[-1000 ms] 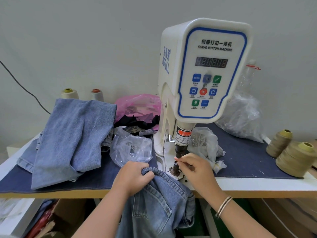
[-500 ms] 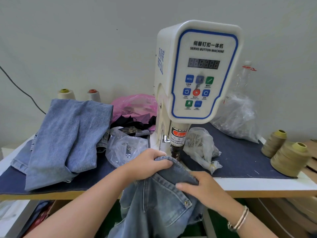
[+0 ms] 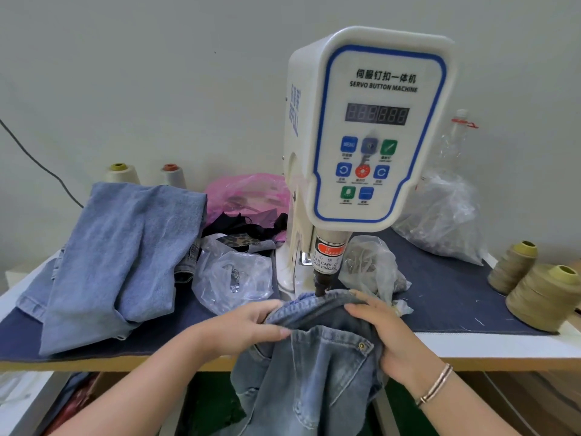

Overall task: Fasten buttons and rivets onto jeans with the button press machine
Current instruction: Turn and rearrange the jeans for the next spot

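Observation:
The white servo button machine [image 3: 367, 130] stands at the middle of the table, its dark press head [image 3: 323, 278] pointing down. The waistband of the blue jeans [image 3: 314, 366] lies under the press head, hiding the lower die; the rest hangs off the table's front edge. A metal rivet [image 3: 362, 345] shows at a pocket corner. My left hand [image 3: 248, 328] grips the waistband on the left, fingers curled round the fabric. My right hand [image 3: 386, 332] holds the waistband on the right, fingers laid over it and curled round its edge.
A folded pile of denim [image 3: 116, 256] lies at the left. Clear plastic bags [image 3: 234, 278] of small metal parts sit on both sides of the machine, a pink bag [image 3: 248, 193] behind. Thread cones [image 3: 540, 297] stand at the right edge, two more [image 3: 121, 173] at the back left.
My right hand left the lower die and took the jeans. Both hands lifted the waistband up under the press head, covering the die.

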{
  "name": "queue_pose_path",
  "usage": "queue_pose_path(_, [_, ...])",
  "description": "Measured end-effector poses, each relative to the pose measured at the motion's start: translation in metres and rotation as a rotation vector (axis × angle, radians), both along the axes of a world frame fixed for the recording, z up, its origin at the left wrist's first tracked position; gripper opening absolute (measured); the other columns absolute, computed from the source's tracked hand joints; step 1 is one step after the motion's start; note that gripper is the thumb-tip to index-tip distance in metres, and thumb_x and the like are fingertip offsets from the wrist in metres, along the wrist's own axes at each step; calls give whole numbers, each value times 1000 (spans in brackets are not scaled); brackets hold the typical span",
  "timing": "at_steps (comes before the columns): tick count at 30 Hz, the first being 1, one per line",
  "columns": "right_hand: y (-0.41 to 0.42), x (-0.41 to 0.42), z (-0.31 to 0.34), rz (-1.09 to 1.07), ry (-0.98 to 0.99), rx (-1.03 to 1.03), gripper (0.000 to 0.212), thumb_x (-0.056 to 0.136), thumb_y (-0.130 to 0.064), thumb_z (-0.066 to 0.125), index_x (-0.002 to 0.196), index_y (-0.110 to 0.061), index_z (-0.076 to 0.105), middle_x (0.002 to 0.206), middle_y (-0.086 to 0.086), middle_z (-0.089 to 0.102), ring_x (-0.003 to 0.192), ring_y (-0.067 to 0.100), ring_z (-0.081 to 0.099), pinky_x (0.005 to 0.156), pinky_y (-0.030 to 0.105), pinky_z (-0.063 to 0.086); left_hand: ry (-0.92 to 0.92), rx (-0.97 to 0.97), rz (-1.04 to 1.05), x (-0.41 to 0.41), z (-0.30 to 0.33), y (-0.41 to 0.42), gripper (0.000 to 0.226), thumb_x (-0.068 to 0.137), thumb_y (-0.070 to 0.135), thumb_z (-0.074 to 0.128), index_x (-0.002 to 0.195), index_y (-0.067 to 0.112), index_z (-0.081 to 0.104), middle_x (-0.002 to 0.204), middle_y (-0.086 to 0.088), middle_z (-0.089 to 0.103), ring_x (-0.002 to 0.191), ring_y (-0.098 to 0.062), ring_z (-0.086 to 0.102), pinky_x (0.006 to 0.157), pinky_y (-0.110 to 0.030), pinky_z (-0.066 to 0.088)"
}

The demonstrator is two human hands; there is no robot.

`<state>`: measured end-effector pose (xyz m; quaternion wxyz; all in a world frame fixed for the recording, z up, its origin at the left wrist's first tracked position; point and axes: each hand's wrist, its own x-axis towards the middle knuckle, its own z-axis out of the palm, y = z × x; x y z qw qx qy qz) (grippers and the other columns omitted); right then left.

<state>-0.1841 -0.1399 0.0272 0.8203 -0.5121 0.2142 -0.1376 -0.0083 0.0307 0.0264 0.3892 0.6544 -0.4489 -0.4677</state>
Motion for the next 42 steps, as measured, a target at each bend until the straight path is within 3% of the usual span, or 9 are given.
queue_pose_path(7, [-22, 28, -6, -208, 141, -144, 19, 89, 0, 53, 95, -11, 68, 87, 14, 72, 74, 22, 69, 65, 31, 55, 128, -50, 222, 7, 1, -27, 22, 97, 9, 51, 118, 10, 58, 116, -16, 68, 109, -31, 64, 99, -43, 46])
queue_pose_path(12, [-34, 31, -16, -265, 162, -145, 15, 87, -2, 60, 97, -13, 65, 84, 11, 72, 71, 18, 69, 59, 28, 54, 334, -115, 349, 4, -10, -40, 43, 77, 14, 68, 118, 20, 56, 112, -10, 70, 91, -20, 68, 80, -29, 54])
queue_pose_path(14, [-39, 26, -18, -191, 123, -176, 20, 85, -13, 66, 104, -15, 64, 100, 11, 71, 86, 20, 70, 72, 31, 56, 375, -129, 376, 2, -14, -41, 44, 72, 18, 67, 114, 20, 58, 109, -12, 70, 85, -21, 68, 75, -30, 54])
queue_pose_path(17, [-46, 15, -17, 89, 129, -344, 63, 72, -34, 78, 128, -32, 51, 131, -3, 55, 117, 19, 57, 101, 38, 47, 445, -175, 407, 1, -20, -43, 30, 86, 8, 63, 114, 15, 57, 97, -13, 71, 77, -22, 68, 67, -28, 56])
queue_pose_path(19, [-48, 11, -16, 232, 178, -535, 83, 64, -36, 80, 135, -46, 37, 137, -22, 39, 123, 2, 47, 103, 27, 44, 490, -195, 409, 1, -21, -43, 34, 78, 11, 66, 111, 13, 57, 95, -15, 70, 75, -23, 68, 67, -29, 56])
queue_pose_path(21, [-52, 10, -19, 241, 168, -611, 80, 69, -26, 79, 132, -53, 36, 135, -32, 36, 121, -13, 42, 95, 13, 42, 488, -195, 389, 2, -21, -43, 41, 70, 16, 66, 110, 13, 57, 96, -16, 69, 78, -25, 66, 73, -33, 53])
queue_pose_path(24, [-58, 7, -27, 172, 117, -592, 68, 81, -6, 70, 125, -53, 48, 130, -36, 45, 122, -14, 39, 95, 14, 40, 472, -183, 363, 3, -23, -45, 47, 68, 17, 67, 114, 14, 55, 100, -16, 68, 85, -27, 64, 81, -37, 49])
queue_pose_path(31, [-56, 10, -34, 1, 11, -258, 62, 85, 10, 56, 127, -36, 56, 120, -6, 66, 103, 17, 66, 75, 28, 56, 511, -222, 342, 5, -25, -51, 41, 69, 15, 70, 107, 16, 54, 98, -20, 63, 79, -28, 63, 75, -36, 48])
queue_pose_path(42, [-60, 12, -36, -25, 29, -193, 59, 89, 9, 48, 130, -33, 53, 108, 2, 72, 95, 20, 69, 69, 28, 56, 481, -360, 371, -2, -37, -57, 27, 73, 16, 70, 93, 21, 54, 95, -13, 71, 80, -23, 68, 68, -28, 56])
